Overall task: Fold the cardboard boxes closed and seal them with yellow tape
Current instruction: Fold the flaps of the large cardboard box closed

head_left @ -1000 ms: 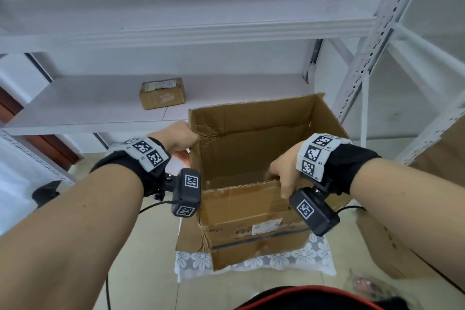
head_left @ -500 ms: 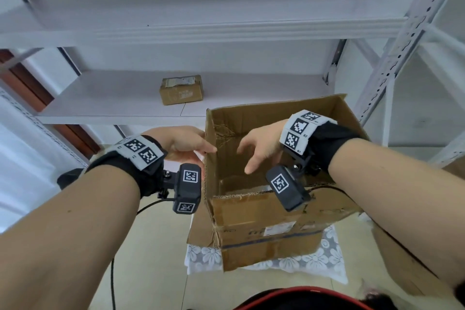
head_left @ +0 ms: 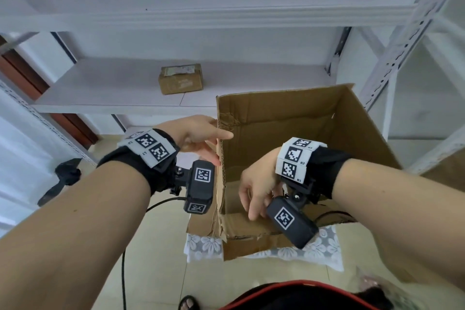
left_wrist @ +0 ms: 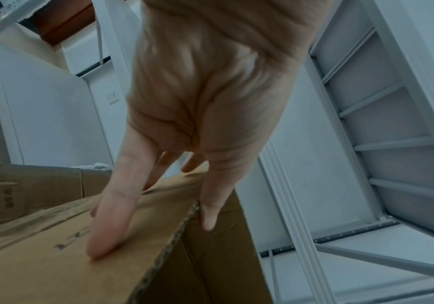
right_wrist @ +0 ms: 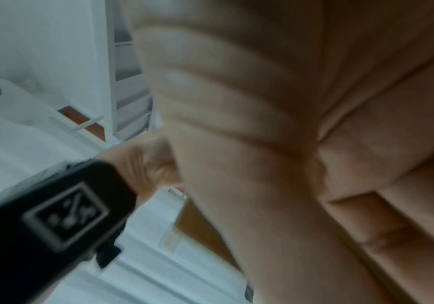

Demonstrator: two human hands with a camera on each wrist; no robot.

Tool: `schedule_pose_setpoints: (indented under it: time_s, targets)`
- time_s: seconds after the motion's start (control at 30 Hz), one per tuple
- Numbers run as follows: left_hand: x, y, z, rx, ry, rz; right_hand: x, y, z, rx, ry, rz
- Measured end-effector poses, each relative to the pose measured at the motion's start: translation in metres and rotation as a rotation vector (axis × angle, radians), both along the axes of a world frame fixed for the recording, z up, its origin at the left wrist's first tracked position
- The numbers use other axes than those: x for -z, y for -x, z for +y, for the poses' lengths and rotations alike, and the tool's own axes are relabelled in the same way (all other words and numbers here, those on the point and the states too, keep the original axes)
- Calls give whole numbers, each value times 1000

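Note:
An open brown cardboard box [head_left: 289, 118] stands on a white lace cloth [head_left: 203, 246], its flaps up. My left hand [head_left: 201, 138] pinches the upright left flap [head_left: 219, 158]. In the left wrist view the fingers [left_wrist: 111, 216] lie flat on the flap's outer face [left_wrist: 41, 267] and the thumb hooks over its edge. My right hand [head_left: 256, 191] is inside the box, holding nothing, its fingers hanging down toward the near flap [head_left: 241, 224]. The right wrist view shows only that blurred hand [right_wrist: 262, 144]. No yellow tape is in view.
A small sealed cardboard box [head_left: 180, 78] sits on the white metal shelf [head_left: 113, 93] behind. A shelf upright [head_left: 402, 45] rises just right of the box. More cardboard [head_left: 448, 166] stands at the far right and a black object [head_left: 65, 178] lies on the floor at left.
My right hand let go of the near edge, rose over the box, then dropped inside it toward the near flap. My left hand stayed on the left flap.

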State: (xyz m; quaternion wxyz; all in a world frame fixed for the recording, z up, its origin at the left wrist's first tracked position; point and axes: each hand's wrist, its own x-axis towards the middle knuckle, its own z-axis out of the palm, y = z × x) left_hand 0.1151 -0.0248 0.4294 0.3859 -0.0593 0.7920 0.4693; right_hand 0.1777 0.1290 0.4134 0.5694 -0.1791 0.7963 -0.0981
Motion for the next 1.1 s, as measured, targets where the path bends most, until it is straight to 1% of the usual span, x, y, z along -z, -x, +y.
schedule_pose_setpoints:
  time_s: [0.07,0.13,0.23,0.3,0.37,0.4,0.43,0.57,0.83,1.1]
  targets:
    - [1,2,-2,-5,-26,-10,-7,10,9,111,60,55]
    - [1,2,-1,-12,-37,2,-18,25,20,220,105,155]
    - [1,2,4,-27,-16,50,-29,49,35,342,120,274]
    - [-1,-1,9,-7,-4,79,-29,64,40,390,133,471]
    - [-2,-5,10,30,1,100,-29,79,43,384,109,703]
    - [-4,-8,11,52,4,105,-29,87,45,386,90,777]
    - [-5,-10,11,76,7,107,-28,95,47,403,75,812]
    - [-11,-14,10,127,2,90,-26,116,49,480,59,772]
    - [-15,-15,4,149,-23,53,-14,133,44,486,75,780]
    - [-13,-15,-2,139,-41,7,-7,142,46,557,161,723]
